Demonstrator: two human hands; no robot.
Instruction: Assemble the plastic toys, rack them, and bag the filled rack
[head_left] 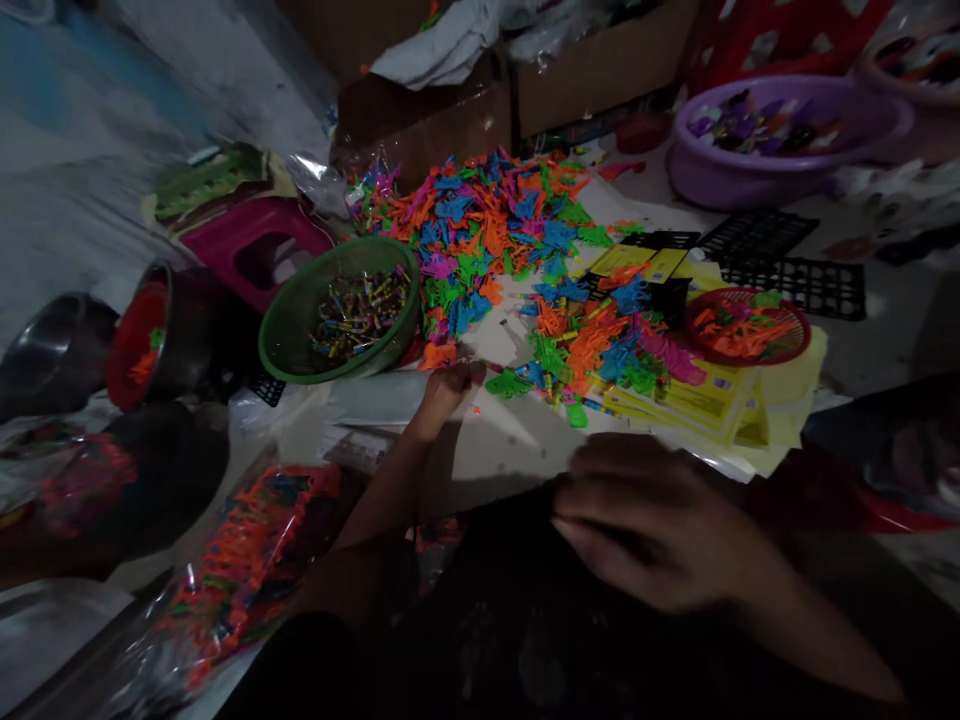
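Observation:
My left hand (448, 385) is over the near edge of the white work surface, its fingers pressed together. A thin dark reddish tip shows by its fingertips, too small to name. Just right of it lies a green plastic piece (508, 384), part of a pile of bright plastic pieces (592, 345) mixed with small striped sticks. My right hand (645, 525) is raised above my dark-clothed lap, nearer the camera. Its fingers are curled, and shadow hides whatever they may hold.
A green basin (281, 345) of small striped sticks stands left. Behind is a large heap of coloured plastic pieces (487, 215). Yellow printed cards (712, 400), a red basket (795, 350) and a purple basin (720, 185) are right. A filled clear bag (247, 560) lies lower left.

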